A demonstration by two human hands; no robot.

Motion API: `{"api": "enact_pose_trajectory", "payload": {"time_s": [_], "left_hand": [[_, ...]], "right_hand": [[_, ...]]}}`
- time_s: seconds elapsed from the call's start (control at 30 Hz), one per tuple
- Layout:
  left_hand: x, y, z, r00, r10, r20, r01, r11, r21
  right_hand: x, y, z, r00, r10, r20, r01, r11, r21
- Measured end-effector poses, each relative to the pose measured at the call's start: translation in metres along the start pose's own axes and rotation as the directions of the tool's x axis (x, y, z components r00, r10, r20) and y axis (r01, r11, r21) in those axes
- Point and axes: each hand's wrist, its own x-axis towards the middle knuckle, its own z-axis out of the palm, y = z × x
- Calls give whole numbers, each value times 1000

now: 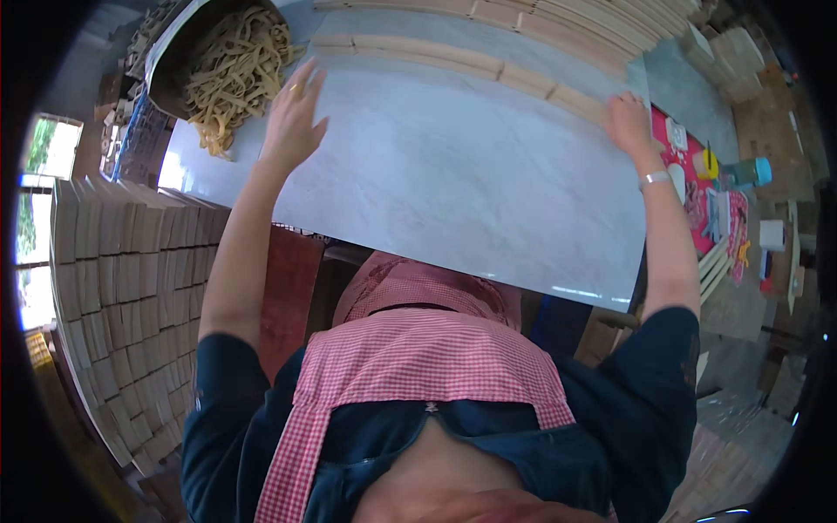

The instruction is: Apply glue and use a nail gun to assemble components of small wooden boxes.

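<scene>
A long, narrow row of pale wooden strips (pixel 427 57) lies across the far part of a pale, marbled tabletop (pixel 453 174), with visible joints or dark gaps along it. At its left end is my left hand (pixel 295 118), open, fingers stretched forward and thumb apart, with nothing in it. Whether its fingertips touch the wood is hard to make out. My right hand (pixel 629 126) is at the right end of the row, its fingers curled against the wood. The underside of that grip is hidden.
A dark container (pixel 166 74) of tangled tan bands spills over at the far left. More wooden strips (pixel 593 30) lie at the back. Stacked wooden blocks (pixel 131 288) stand to the left. On the right, a red-covered surface (pixel 697 213) holds a yellow item and a blue-lidded bottle (pixel 750 173).
</scene>
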Motion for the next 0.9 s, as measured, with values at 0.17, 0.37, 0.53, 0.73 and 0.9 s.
{"api": "enact_pose_trajectory", "payload": {"time_s": [0.17, 0.37, 0.53, 0.73, 0.9], "left_hand": [[69, -34, 58, 993, -35, 114, 11, 978, 206], [96, -42, 54, 934, -58, 352, -43, 961, 273], [88, -17, 25, 836, -44, 548, 13, 998, 62], [62, -1, 29, 841, -34, 540, 59, 998, -29], [43, -8, 27, 882, 95, 462, 24, 969, -245]], "right_hand": [[-76, 11, -70, 999, -36, -4, 35, 931, 362], [-136, 15, -96, 999, 36, -22, -25, 920, 392], [-134, -5, -75, 983, 166, 83, -184, 941, 285], [-117, -78, -56, 966, 225, 130, -259, 877, 405], [-125, -105, -79, 980, 43, 194, -156, 770, 618]]}}
